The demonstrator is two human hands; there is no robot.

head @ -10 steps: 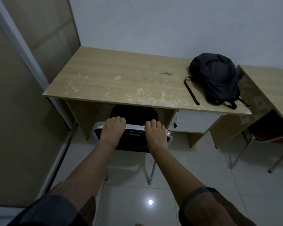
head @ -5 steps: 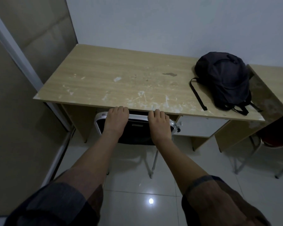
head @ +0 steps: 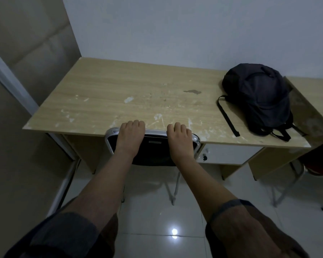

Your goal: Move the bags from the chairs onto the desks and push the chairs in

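Well along on this tabletop (head: 104,94), by the look of it: dark bag (head: 259,97) already up at the far right corner, lying flat, well apart from the chair (head: 153,146). Chair nearly home, backrest top rail meeting the near edge of the tabletop, seat out of sight beneath, legs showing on the tiled floor (head: 157,211) below. Left hand (head: 131,135) and right hand (head: 179,137) both laid over the top rail, fingers curled forward across it, each grip clasping the rail, left near the left corner, right near the right corner. Probably only a last nudge left here, if any. Further right, a second tabletop (head: 313,94) butted against the first, with a red chair (head: 317,164) partly in view below it and seemingly not fully tucked; no bag visible on it, though much is cut off by the frame, so hard to say what remains there. Bag's long axis running far-to-near, rounded top toward the wall (head: 175,30), straps trailing to the near edge. Chair facing the wall, backrest rail running left-to-right, parallel to the tabletop's near edge.
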